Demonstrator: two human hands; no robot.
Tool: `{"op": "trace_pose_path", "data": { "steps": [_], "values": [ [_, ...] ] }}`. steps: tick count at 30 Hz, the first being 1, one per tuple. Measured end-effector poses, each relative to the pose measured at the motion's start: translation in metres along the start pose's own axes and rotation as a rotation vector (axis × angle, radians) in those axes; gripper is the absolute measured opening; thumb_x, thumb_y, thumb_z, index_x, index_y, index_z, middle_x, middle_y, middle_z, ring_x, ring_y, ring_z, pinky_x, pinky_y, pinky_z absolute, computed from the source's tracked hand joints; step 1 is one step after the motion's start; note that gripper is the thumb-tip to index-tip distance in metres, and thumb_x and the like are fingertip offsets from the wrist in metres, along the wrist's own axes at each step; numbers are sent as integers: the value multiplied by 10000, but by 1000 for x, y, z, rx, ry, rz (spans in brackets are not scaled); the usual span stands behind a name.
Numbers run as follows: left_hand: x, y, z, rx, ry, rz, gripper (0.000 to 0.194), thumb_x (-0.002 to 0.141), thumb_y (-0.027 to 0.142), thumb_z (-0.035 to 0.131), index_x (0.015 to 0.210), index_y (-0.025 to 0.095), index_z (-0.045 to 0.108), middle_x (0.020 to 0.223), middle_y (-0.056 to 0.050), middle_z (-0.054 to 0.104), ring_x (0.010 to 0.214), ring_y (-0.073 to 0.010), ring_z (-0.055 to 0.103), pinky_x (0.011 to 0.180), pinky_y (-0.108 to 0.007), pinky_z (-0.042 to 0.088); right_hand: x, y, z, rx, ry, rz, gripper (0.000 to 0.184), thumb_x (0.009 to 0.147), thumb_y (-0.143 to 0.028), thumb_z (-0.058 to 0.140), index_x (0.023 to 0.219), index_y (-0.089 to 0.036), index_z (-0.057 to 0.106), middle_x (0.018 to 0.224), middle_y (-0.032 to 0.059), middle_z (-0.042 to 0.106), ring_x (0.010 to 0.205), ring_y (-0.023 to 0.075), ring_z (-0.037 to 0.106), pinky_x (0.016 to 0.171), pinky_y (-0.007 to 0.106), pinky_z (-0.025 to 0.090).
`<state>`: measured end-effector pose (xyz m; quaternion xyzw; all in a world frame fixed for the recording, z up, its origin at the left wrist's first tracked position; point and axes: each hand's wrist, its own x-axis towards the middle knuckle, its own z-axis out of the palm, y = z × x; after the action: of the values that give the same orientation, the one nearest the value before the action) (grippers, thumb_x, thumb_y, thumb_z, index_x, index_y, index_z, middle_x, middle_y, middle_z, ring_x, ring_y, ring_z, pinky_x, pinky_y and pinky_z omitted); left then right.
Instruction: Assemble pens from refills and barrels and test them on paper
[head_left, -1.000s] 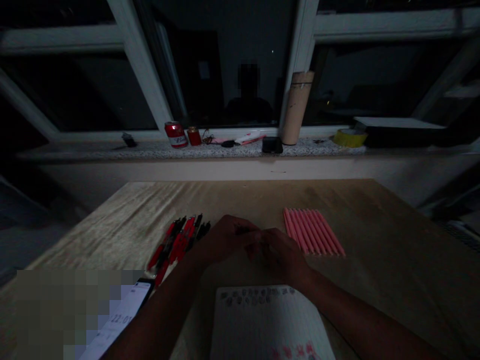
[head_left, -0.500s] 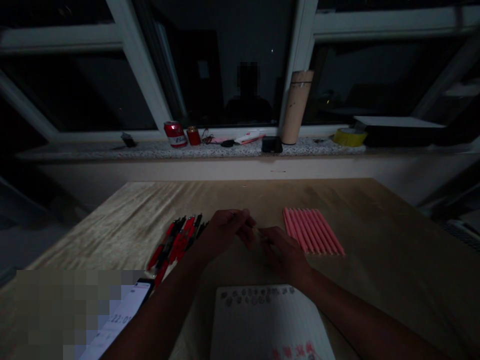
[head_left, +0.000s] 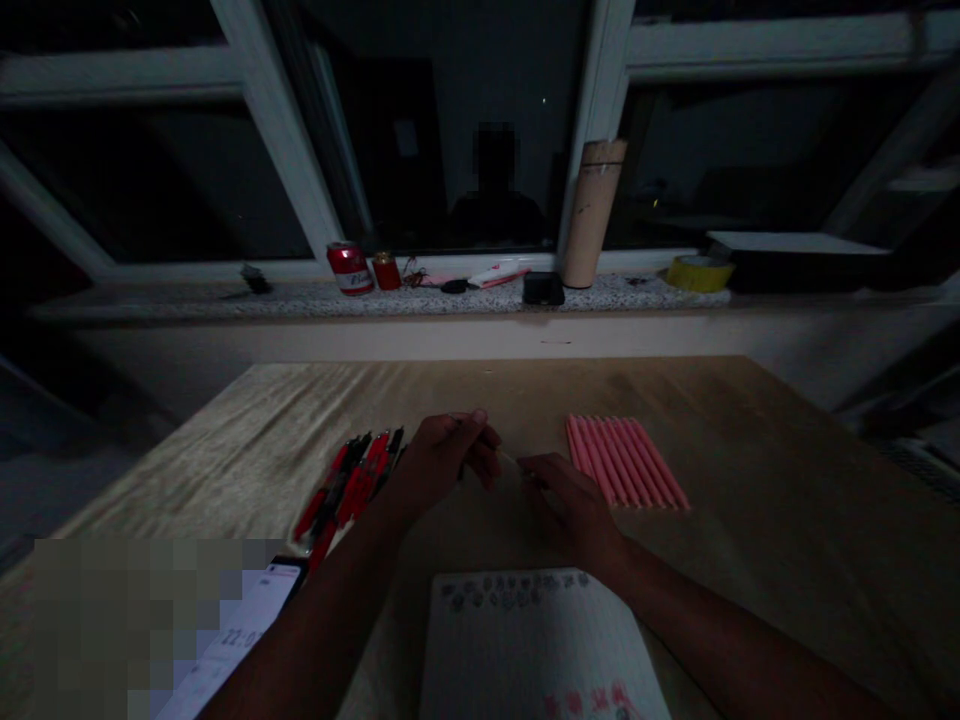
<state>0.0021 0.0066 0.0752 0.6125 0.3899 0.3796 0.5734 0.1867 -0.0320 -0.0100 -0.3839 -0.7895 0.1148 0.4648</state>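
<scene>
Above the middle of the table, my left hand (head_left: 448, 452) and my right hand (head_left: 574, 505) are close together, both with fingers pinched. A thin pale rod (head_left: 508, 456), possibly a pen refill, spans the small gap between the fingertips. Its ends are hidden in the fingers, and dim light blurs the details. Left of my left hand lies a bunch of red and black pens (head_left: 352, 485), partly covered by my forearm. Beside my right hand, pink pens (head_left: 626, 460) lie in a neat parallel row. An open page of a notebook (head_left: 517, 645) with dark scribbles and red marks lies below my hands.
A lit phone (head_left: 236, 635) is at the lower left, partly behind my left forearm. On the windowsill stand a red can (head_left: 350, 268), a small red jar (head_left: 386, 270), a black object (head_left: 544, 289), a tall cardboard tube (head_left: 595, 215) and a yellow tape roll (head_left: 700, 275).
My left hand has shifted slightly left and up, away from the right hand. More of the thin pale rod shows between the fingertips. My right hand has barely moved.
</scene>
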Motion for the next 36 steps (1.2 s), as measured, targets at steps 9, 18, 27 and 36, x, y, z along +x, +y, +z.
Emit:
{"op": "trace_pose_path", "data": {
  "steps": [9, 18, 27, 36],
  "values": [
    [2, -7, 3, 49, -21, -10, 380, 880, 441, 431, 773, 102, 568, 556, -39, 630, 474, -125, 589, 506, -233, 446, 0, 0, 0, -10, 11, -20, 288, 871, -144, 456, 1146, -206, 516, 980, 94, 616, 862, 176, 601, 738, 314, 509],
    [-1, -19, 15, 177, -205, -29, 377, 889, 457, 404, 808, 125, 564, 655, -29, 617, 592, -123, 595, 597, -238, 470, 2, -2, -1, 20, -3, 5, 267, 883, -167, 442, 1127, -215, 538, 969, 79, 622, 860, 162, 600, 735, 288, 498],
    [-3, -22, 8, 314, -213, -8, 266, 916, 409, 352, 920, 166, 460, 648, 7, 581, 588, -114, 546, 592, -240, 427, -1, 0, 1, -19, 5, 31, 256, 867, -165, 463, 1113, -210, 517, 916, 68, 625, 811, 159, 606, 711, 282, 498],
    [-2, -19, 3, 466, 50, 4, 407, 893, 537, 305, 865, 179, 499, 633, 14, 561, 576, -125, 532, 563, -240, 403, 2, -3, 0, -39, 78, 69, 231, 879, -169, 449, 1095, -208, 519, 905, 64, 624, 788, 157, 612, 687, 269, 499]
  ]
}}
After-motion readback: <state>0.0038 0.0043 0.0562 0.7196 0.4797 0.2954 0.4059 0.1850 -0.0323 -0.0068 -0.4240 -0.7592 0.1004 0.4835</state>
